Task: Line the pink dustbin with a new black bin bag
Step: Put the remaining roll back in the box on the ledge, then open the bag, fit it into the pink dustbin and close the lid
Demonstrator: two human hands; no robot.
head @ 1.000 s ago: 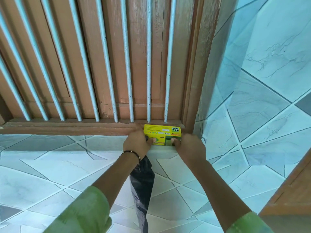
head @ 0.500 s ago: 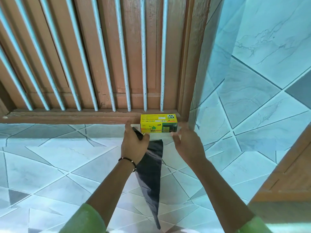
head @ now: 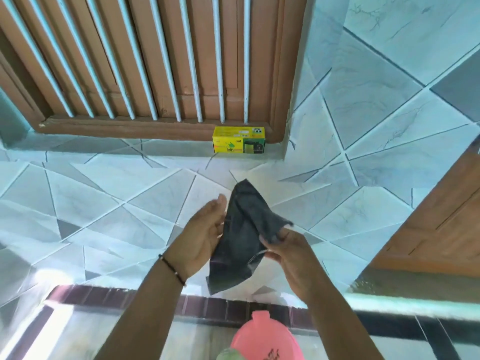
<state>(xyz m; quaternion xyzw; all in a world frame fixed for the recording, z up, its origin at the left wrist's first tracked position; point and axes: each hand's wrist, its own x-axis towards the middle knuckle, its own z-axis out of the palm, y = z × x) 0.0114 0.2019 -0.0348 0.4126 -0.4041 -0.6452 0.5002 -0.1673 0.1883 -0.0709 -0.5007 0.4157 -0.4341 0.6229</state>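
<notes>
A folded black bin bag (head: 240, 235) hangs between my two hands in front of the tiled wall. My right hand (head: 288, 253) pinches the bag's upper right corner between thumb and fingers. My left hand (head: 205, 235) lies flat against the bag's left side with its fingers stretched out. The pink dustbin (head: 265, 339) shows at the bottom edge, below my right forearm, seen from above; a pale green thing overlaps its near rim. The yellow bin-bag box (head: 239, 143) stands on the window sill, apart from both hands.
A wooden window with pale vertical bars (head: 155, 61) fills the upper left. Blue-grey tiled wall (head: 363, 100) surrounds it. A brown wooden door (head: 441, 229) stands at right. A dark tile band (head: 207, 305) runs where the wall meets the floor.
Both hands have left the yellow box on the sill and drawn back and down with the black bag. The view has tipped downward, bringing the pink dustbin into sight.
</notes>
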